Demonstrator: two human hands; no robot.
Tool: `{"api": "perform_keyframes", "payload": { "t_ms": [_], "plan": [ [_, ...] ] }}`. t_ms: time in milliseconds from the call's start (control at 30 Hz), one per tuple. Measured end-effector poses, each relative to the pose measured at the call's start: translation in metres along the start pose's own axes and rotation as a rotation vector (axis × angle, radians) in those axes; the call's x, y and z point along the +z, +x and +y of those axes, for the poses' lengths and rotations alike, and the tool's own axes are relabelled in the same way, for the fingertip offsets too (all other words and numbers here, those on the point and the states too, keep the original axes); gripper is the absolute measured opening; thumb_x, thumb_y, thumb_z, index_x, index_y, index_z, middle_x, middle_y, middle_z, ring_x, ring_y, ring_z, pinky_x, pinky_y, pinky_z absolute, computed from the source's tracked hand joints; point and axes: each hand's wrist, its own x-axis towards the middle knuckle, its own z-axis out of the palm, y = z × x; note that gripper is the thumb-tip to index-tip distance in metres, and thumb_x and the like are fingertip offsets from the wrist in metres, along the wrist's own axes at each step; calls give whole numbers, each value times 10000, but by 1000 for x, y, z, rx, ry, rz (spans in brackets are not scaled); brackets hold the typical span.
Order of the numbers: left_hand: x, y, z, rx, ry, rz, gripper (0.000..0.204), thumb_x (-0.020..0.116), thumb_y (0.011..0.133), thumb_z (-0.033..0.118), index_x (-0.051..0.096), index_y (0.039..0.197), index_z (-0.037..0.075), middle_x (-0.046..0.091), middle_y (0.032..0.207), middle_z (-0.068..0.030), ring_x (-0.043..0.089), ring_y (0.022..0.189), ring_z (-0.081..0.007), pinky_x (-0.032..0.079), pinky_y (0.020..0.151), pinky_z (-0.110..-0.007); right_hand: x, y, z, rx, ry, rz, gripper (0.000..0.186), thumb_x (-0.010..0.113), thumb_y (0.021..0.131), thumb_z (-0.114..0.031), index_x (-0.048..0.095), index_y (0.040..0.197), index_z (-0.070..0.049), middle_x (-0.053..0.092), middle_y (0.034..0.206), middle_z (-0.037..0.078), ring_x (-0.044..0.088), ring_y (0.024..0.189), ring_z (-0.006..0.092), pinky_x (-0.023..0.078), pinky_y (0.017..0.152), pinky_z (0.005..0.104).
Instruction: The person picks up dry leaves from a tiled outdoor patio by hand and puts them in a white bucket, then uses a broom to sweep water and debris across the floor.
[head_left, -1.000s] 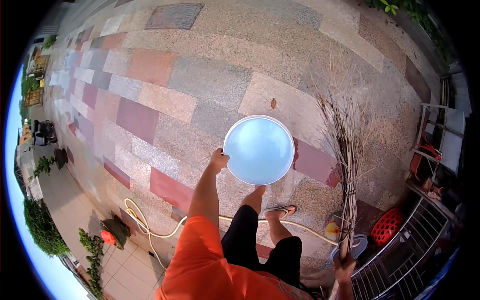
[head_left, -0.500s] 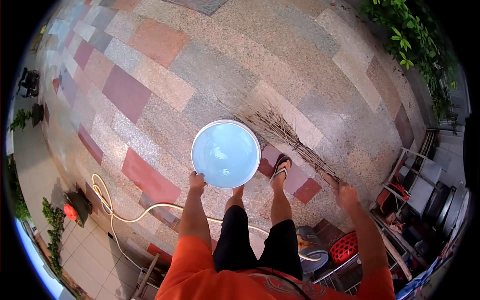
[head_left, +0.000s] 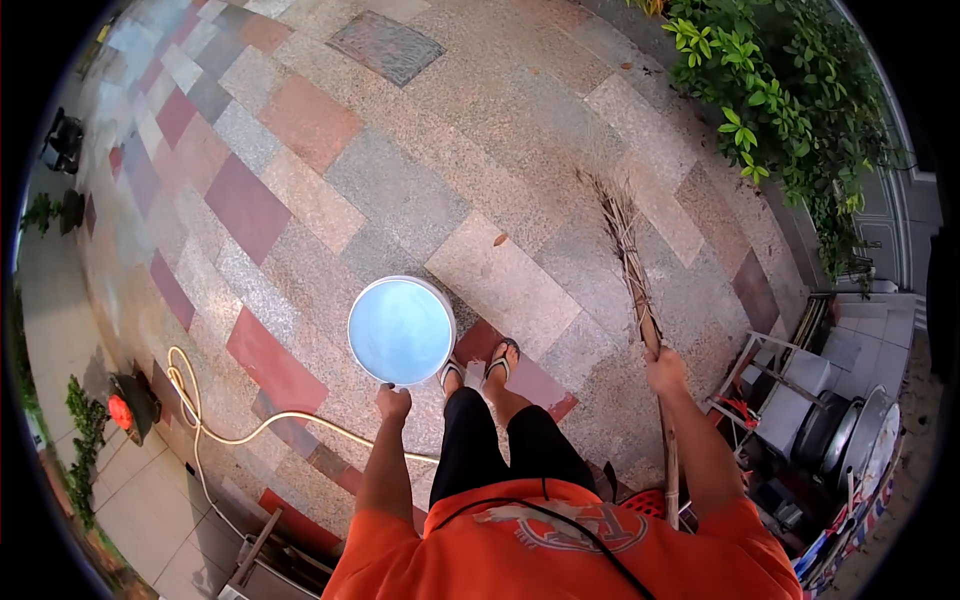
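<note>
My left hand [head_left: 394, 401] is closed on the near rim of a round white bucket [head_left: 450, 338]. Pale blue water, or a pale blue inside, fills my view of its mouth; I cannot tell which. The bucket is in front of my feet, slightly to their left. To the right, my right hand [head_left: 667, 373] is wrapped round the handle of a twig broom [head_left: 631, 262]. Its bristles point away from me, toward the far right, and the handle runs back past my right forearm. Whether the bristle tips touch the paving cannot be told.
A yellowish hose [head_left: 285, 418] curls over the stone paving [head_left: 500, 270] at left. Leafy bushes [head_left: 770, 100] line the far right. Pans [head_left: 840, 435] and a metal frame stand near right. A potted plant with a red top [head_left: 122, 411] sits at far left.
The broom has swung, its bristles moving right and away from the bucket. In the picture, the bucket and my left hand sit lower and further left. My feet now stand closer together.
</note>
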Motion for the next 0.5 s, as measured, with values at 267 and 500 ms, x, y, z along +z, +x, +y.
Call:
{"api": "perform_keyframes", "payload": {
  "t_ms": [267, 500],
  "plan": [
    [-5, -51, 31, 105, 79, -163, 366, 643, 762, 168, 669, 1043, -65, 693, 990, -273, 672, 956, -403, 529, 879, -445, -8, -22, 20, -232, -44, -229, 418, 644, 889, -346, 665, 988, 60, 669, 917, 305, 656, 898, 467, 527, 806, 507],
    [-5, -9, 70, 1, 4, -257, 371, 639, 749, 182, 692, 1025, -60, 705, 977, -266, 683, 960, -391, 531, 879, -436, -54, 22, 29, 160, -238, -272, 481, 642, 884, -401, 681, 1028, 56, 686, 988, 284, 667, 959, 440, 522, 858, 514]
  ]
}}
